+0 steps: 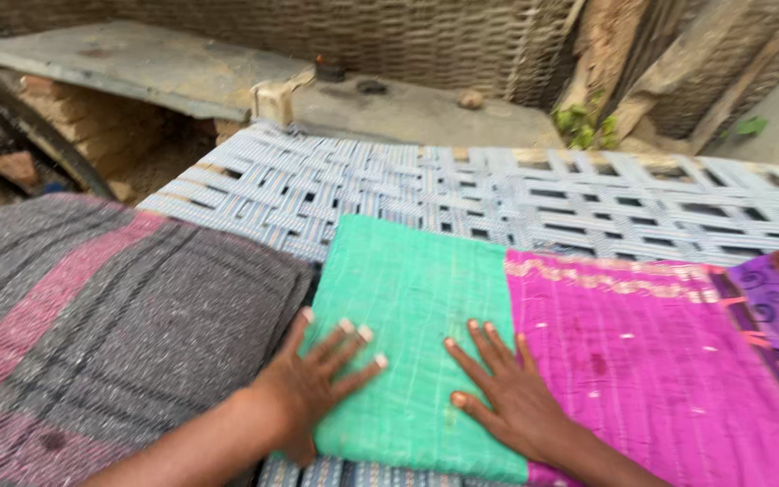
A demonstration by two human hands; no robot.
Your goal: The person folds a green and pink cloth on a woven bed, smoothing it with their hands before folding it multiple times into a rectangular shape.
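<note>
Green-and-magenta folded cloth | both hands flat on green part | woven cot

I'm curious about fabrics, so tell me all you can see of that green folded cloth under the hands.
The green cloth is a mint-green folded rectangle, thin and woven-looking with faint pale lines. It lies flat on a woven strap cot, between a grey blanket and a magenta cloth that adjoins its right edge. The left hand and right hand both press on it, fingers spread.
</note>
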